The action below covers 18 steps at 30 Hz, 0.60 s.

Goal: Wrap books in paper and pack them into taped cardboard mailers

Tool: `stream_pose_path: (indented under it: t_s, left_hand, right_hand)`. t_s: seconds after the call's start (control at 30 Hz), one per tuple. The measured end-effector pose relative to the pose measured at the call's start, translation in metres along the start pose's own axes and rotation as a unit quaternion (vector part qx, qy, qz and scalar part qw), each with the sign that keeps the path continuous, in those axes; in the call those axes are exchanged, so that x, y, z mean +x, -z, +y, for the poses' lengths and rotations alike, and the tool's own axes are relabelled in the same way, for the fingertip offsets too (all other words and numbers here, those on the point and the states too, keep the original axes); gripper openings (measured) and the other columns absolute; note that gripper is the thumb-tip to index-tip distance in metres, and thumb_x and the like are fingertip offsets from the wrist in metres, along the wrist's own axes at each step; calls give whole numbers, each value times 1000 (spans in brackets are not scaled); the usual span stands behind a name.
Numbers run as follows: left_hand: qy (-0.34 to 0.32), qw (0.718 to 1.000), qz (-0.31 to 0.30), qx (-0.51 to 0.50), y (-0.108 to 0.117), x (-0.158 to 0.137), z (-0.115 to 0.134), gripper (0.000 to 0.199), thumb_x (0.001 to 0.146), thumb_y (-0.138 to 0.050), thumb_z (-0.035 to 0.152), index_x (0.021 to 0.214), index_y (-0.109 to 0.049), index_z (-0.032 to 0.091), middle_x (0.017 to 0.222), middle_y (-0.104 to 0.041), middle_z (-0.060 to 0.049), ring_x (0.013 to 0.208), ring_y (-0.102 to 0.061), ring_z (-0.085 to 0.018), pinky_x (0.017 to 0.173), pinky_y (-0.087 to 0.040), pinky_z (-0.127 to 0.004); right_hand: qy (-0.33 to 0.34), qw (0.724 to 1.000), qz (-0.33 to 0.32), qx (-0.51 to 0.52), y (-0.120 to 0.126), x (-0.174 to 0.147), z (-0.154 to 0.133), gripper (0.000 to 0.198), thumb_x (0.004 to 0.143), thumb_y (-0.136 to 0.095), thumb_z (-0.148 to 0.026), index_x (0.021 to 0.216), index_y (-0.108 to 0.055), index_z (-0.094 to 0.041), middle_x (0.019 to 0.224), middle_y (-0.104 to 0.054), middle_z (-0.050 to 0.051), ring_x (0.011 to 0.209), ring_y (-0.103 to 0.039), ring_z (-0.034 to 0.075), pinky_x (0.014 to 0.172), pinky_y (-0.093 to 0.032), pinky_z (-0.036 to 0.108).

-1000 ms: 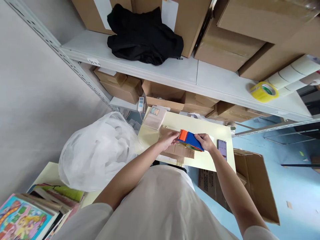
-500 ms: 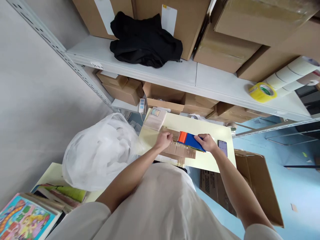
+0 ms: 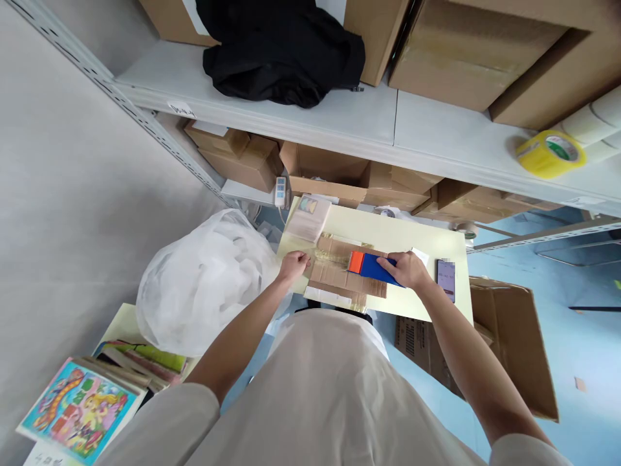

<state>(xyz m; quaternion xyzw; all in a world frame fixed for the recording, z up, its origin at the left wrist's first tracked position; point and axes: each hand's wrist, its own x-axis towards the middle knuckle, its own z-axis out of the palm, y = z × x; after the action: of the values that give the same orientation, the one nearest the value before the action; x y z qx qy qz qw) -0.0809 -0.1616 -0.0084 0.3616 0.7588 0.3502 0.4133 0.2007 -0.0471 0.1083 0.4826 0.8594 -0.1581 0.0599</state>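
Note:
Across the cardboard piece (image 3: 334,278) on the small cream table, my right hand (image 3: 405,268) grips a blue tape dispenser (image 3: 378,269) with an orange front end pointing left. That cardboard lies flat, with shiny strips of clear tape on it. My left hand (image 3: 294,265) is closed in a pinch beyond the cardboard's left edge, level with the dispenser. Whatever sits between its fingertips is too small or too clear to make out. Behind the cardboard lies a plastic-wrapped packet (image 3: 308,220). To the right of my right hand rests a phone (image 3: 446,279).
A white plastic bag (image 3: 204,278) bulges at the table's left. Books (image 3: 82,408) are stacked at lower left. A grey shelf (image 3: 272,129) crosses behind, with a black garment (image 3: 286,58) and yellow tape roll (image 3: 551,153) on it. An open carton (image 3: 514,349) stands at right.
My left hand has moved left, off the cardboard and away from the dispenser. The dispenser stays in my right hand over the cardboard. The camera view has shifted somewhat.

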Motion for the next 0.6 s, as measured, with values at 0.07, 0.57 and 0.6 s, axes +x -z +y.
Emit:
stream_pose_path:
  t_s: [0.07,0.57,0.6]
  left_hand:
    - [-2,1000,0,22,-4,1,2,26,79,-49,34,63,-62,18,64,-66,-4,62,-60,-14,63,-45,-24]
    - [-43,995,-89,-34,-32,-12,-19,59,95,-18,43,149,-10,19,155,-19,-10,142,-21,-15,109,-30,-33]
    - [-74,990,-117,-1,-28,-14,-16,63,95,-19,46,149,-4,19,156,-13,-11,143,-15,-17,111,-26,-35]
  right_hand:
    - [-2,1000,5,-1,-1,0,-1,59,87,-31,-64,65,-64,-21,59,-65,7,59,-59,19,56,-35,28]
    - [6,999,20,43,-7,3,1,57,85,-36,-64,58,-61,-20,56,-63,6,53,-56,17,53,-33,28]
    - [7,999,23,47,-8,3,2,58,85,-35,-64,59,-61,-20,57,-63,6,53,-56,17,53,-33,28]
